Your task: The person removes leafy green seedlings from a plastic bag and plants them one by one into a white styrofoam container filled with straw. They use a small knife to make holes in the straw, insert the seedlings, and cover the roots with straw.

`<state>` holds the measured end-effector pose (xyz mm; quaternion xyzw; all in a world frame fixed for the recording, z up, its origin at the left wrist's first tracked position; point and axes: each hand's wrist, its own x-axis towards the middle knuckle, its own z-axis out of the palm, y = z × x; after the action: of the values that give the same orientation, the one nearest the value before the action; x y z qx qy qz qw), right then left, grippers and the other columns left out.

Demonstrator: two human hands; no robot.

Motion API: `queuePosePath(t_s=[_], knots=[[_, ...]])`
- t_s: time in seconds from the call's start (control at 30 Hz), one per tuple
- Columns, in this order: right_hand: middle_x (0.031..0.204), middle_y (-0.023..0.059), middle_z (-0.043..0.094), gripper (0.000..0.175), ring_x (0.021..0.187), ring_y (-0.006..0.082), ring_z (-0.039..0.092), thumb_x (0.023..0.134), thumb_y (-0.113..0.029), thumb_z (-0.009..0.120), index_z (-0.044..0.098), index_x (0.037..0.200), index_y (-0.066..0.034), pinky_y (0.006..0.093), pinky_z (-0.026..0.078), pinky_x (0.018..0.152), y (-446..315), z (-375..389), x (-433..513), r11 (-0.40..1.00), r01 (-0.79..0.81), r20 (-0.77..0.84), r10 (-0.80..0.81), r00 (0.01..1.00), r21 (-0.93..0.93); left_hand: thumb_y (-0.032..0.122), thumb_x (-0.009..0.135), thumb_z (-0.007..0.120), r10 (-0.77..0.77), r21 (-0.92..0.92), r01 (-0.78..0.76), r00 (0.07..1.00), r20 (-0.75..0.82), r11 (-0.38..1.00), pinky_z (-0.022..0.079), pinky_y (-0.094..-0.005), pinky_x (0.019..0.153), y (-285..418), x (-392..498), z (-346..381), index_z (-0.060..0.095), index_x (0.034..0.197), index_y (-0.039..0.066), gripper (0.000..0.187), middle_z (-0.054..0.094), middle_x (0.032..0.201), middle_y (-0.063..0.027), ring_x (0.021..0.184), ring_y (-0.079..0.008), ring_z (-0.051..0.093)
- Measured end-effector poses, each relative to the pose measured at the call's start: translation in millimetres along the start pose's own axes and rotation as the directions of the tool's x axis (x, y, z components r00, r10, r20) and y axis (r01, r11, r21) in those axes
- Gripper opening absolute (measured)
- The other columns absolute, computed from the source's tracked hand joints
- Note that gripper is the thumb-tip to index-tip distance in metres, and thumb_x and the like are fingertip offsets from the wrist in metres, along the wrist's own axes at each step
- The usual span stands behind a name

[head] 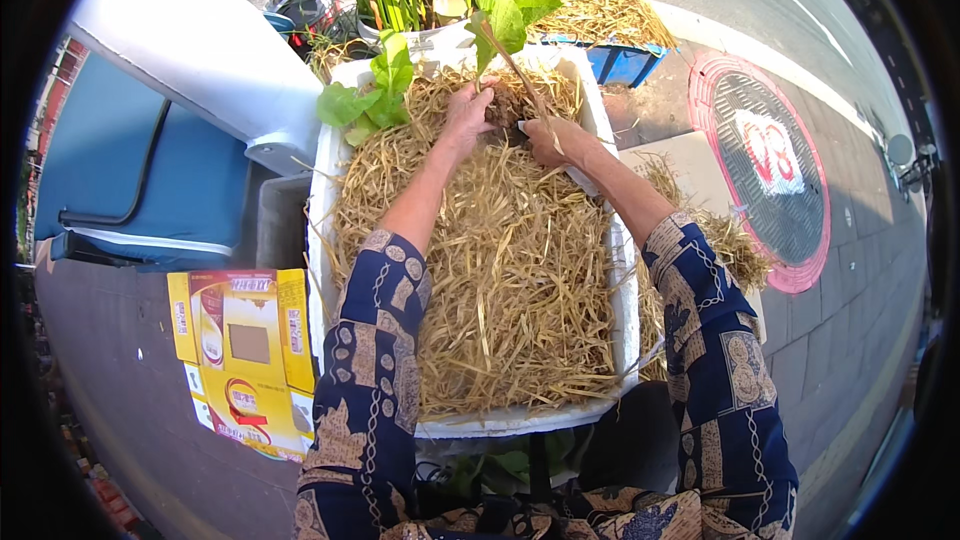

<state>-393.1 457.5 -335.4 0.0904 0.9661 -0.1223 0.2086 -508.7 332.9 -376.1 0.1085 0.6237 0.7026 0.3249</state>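
A white foam planter box [628, 300] stands before me, its soil covered with dry straw [517, 270]. Near its far end my left hand [469, 111] pinches the base of a leafy green seedling [508, 21] beside exposed dark soil [510, 103]. My right hand [553, 141] is closed at the right of this soil, with a small white piece showing at its fingertips; what it belongs to is hidden. A long dry stem passes over that hand. Another leafy plant [390, 79] grows at the box's far left corner.
Beyond the box are a white pot [435, 37] of long-leaved plants and a blue crate [626, 64] of straw. Flattened cardboard [251, 352] lies left, below a white post [202, 45]. Right are more straw, a cardboard sheet [679, 157] and a manhole cover [765, 157].
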Motion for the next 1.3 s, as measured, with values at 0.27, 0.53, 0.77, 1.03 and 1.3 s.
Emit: queuePosePath(t_s=[0.27, 0.53, 0.77, 1.03, 1.3], knots=[[0.101, 0.0221, 0.069, 0.027, 0.098, 0.0380, 0.066, 0.080, -0.009, 0.056, 0.066, 0.104, 0.0005, 0.0461, 0.053, 0.082, 14, 11, 4, 0.993, 0.121, -0.021, -0.121, 0.992, 0.016, 0.017, 0.094, 0.052, -0.033, 0.072, 0.030, 0.998, 0.044, 0.997, 0.057, -0.0453, 0.077, -6, -1, -2, 0.057, 0.121, 0.011, 0.028, 0.058, 0.103, -0.0062, 0.088, -0.0167, 0.060], [0.098, 0.0239, 0.068, 0.026, 0.096, 0.0383, 0.066, 0.077, -0.007, 0.055, 0.065, 0.099, 0.0032, 0.0455, 0.052, 0.080, 12, 12, -1, 0.987, 0.126, -0.012, -0.126, 0.992, 0.100, 0.023, 0.096, 0.052, -0.120, 0.073, 0.108, 0.975, 0.187, 0.992, 0.051, -0.0492, 0.089, -20, 1, -2, 0.054, 0.126, 0.010, 0.033, 0.059, 0.106, -0.0069, 0.099, -0.0202, 0.059], [0.100, 0.0257, 0.067, 0.034, 0.099, 0.0403, 0.064, 0.075, -0.005, 0.055, 0.062, 0.107, 0.0025, 0.0470, 0.051, 0.083, 24, 12, -14, 0.987, 0.128, 0.061, -0.134, 0.989, 0.095, 0.027, 0.095, 0.055, 0.000, 0.217, -0.034, 0.988, 0.155, 0.976, 0.045, -0.0414, 0.089, -31, 13, 1, 0.053, 0.128, 0.005, 0.040, 0.056, 0.116, -0.0081, 0.102, -0.0195, 0.054], [0.102, 0.0236, 0.067, 0.031, 0.099, 0.0386, 0.065, 0.077, -0.005, 0.055, 0.060, 0.107, 0.0015, 0.0476, 0.051, 0.083, 29, 16, -22, 0.982, 0.168, 0.035, -0.172, 0.985, 0.081, 0.020, 0.092, 0.054, 0.176, 0.464, -0.246, 0.966, 0.189, 0.851, 0.041, -0.0381, 0.098, -40, 25, 13, 0.056, 0.125, 0.003, 0.037, 0.061, 0.116, -0.0166, 0.110, -0.0255, 0.056], [0.099, 0.0244, 0.066, 0.025, 0.098, 0.0400, 0.065, 0.080, -0.006, 0.051, 0.060, 0.102, 0.0004, 0.0483, 0.051, 0.083, 26, 17, -31, 0.982, 0.178, 0.017, -0.179, 0.984, 0.056, 0.019, 0.089, 0.060, 0.088, 0.589, -0.237, 0.959, 0.270, 0.773, 0.045, -0.0381, 0.095, -37, 33, 7, 0.059, 0.120, 0.000, 0.036, 0.063, 0.115, -0.0193, 0.105, -0.0275, 0.060]])
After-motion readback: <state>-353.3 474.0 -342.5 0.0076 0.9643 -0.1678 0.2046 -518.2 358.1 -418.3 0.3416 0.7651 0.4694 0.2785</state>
